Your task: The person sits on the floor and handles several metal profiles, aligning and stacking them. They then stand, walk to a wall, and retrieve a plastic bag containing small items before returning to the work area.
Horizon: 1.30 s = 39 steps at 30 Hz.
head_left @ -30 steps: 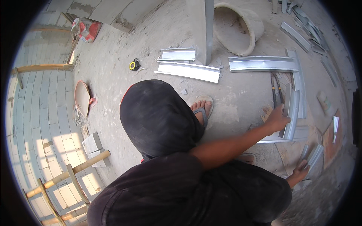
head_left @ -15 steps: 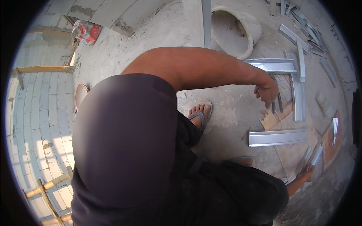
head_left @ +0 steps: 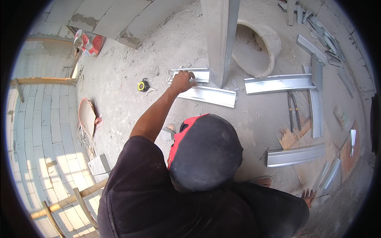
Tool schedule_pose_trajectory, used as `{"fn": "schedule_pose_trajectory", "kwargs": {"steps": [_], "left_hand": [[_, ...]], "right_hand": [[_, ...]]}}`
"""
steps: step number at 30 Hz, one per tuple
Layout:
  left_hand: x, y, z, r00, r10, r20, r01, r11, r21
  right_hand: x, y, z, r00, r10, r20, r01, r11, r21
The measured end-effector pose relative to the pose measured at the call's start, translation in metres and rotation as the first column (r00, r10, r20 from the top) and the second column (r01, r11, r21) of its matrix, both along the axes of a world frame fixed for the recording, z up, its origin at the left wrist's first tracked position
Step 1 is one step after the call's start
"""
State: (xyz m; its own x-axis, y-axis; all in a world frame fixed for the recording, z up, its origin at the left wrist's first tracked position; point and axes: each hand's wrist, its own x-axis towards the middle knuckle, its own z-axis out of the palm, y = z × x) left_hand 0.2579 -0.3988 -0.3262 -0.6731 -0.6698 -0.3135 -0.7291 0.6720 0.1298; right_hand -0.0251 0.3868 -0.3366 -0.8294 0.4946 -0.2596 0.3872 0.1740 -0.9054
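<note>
Neither of my hands shows. A co-worker in a dark shirt and a black-and-red cap crouches close in front, seen from above. That person's left hand reaches down onto a short silver metal channel; the fingers are partly hidden, so the grip is unclear. A longer metal channel lies just below it, close to the foot of an upright metal post. The co-worker's other hand is low on the right, fingers spread, beside narrow metal strips.
More channels lie on the right, near snips or pliers and broken board. A large pale tub stands behind the post. A tape measure and an orange-rimmed pan are left; metal offcuts are far right.
The co-worker's left arm has swung from beside the snips to the short channel on the left. The capped head has come into view. The other hand has drawn back from the narrow strips.
</note>
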Motion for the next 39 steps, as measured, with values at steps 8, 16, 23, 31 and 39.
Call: {"fn": "schedule_pose_trajectory", "kwargs": {"steps": [8,16,23,31,39], "left_hand": [[0.024,-0.042,-0.003,0.959,-0.124,-0.254,0.133,0.991,0.017],[0.053,-0.107,0.157,-0.302,0.662,-0.686,-0.210,0.656,0.725],[0.089,-0.071,0.233,-0.136,0.795,-0.591,0.432,0.584,0.687],[0.020,0.013,0.281,-0.024,0.784,-0.621,0.534,0.535,0.655],[-0.079,0.098,0.323,0.108,0.714,-0.692,0.345,0.626,0.699]], "right_hand": [[-0.011,0.075,-0.023,0.992,0.113,-0.046,-0.113,0.994,0.016],[-0.034,0.059,-0.029,0.980,0.194,-0.056,-0.200,0.967,-0.159],[-0.040,0.012,-0.047,0.966,0.244,-0.081,-0.254,0.953,-0.164],[-0.014,-0.014,-0.021,0.971,0.207,-0.117,-0.228,0.951,-0.210],[0.029,-0.009,-0.025,0.997,0.067,-0.047,-0.079,0.948,-0.308]]}}
